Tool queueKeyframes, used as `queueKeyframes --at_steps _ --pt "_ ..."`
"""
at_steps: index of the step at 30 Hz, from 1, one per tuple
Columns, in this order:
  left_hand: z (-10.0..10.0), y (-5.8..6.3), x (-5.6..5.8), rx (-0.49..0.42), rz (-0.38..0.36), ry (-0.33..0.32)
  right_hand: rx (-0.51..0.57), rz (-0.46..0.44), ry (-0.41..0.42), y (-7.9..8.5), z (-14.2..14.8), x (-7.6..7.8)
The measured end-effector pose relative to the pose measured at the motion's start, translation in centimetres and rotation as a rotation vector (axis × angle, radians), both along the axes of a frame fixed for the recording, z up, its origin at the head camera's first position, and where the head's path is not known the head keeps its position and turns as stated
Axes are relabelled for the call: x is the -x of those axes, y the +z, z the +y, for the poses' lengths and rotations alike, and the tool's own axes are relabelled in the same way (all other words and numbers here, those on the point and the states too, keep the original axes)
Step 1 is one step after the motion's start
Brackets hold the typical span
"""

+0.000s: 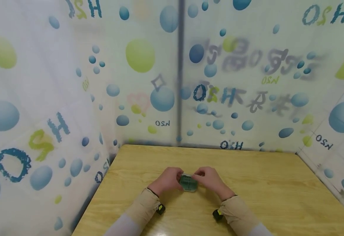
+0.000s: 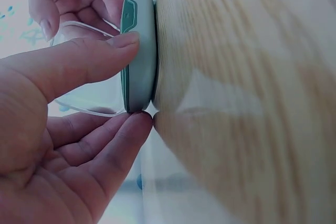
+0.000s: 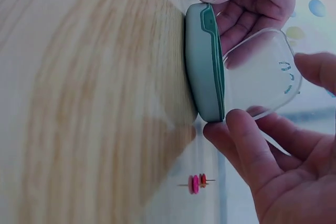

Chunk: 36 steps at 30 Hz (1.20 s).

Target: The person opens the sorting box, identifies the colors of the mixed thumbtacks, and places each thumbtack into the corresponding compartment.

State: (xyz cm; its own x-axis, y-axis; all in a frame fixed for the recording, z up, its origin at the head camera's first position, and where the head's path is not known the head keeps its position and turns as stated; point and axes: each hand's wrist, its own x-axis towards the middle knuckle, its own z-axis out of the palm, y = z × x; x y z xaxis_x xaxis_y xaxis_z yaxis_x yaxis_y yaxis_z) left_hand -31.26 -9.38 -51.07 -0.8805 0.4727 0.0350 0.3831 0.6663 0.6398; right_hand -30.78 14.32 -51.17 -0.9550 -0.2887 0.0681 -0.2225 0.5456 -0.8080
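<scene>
A small green pill box (image 1: 188, 183) with cross dividers lies on the table between both hands. Its clear lid (image 3: 262, 72) stands raised from the pale green base (image 3: 203, 69). My left hand (image 1: 169, 179) holds the box's left side; in the left wrist view its thumb (image 2: 105, 59) lies over the green rim and a fingertip presses the side. On the other side, my right hand (image 1: 211, 181) has fingertips at the base's side by the lid, with the thumb (image 3: 317, 71) at the lid's outer edge. The compartments' contents are too small to tell.
Wood-grain table (image 1: 263, 190) spreads around the hands. Small pink and red pieces with thin pins (image 3: 194, 183) show beyond the box in the right wrist view. A patterned curtain (image 1: 148, 131) hangs behind the table and at its sides.
</scene>
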Motion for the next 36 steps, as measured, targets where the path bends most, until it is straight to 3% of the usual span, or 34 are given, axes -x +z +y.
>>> queueKeyframes --at_steps 7,14,30,36 --pt "0.2 0.5 0.0 -0.018 0.002 0.012 0.124 -0.15 -0.147 -0.1 -0.3 0.4" --pt "0.6 0.8 -0.4 0.044 0.029 0.035 0.203 -0.246 -0.219 -0.3 -0.5 0.8" --pt "0.9 0.8 -1.0 0.091 0.028 0.078 0.269 -0.236 -0.268 -0.8 -0.7 0.3" --pt "1.0 0.9 -1.2 0.106 0.041 0.063 0.274 -0.242 -0.275 -0.9 -0.8 0.3"
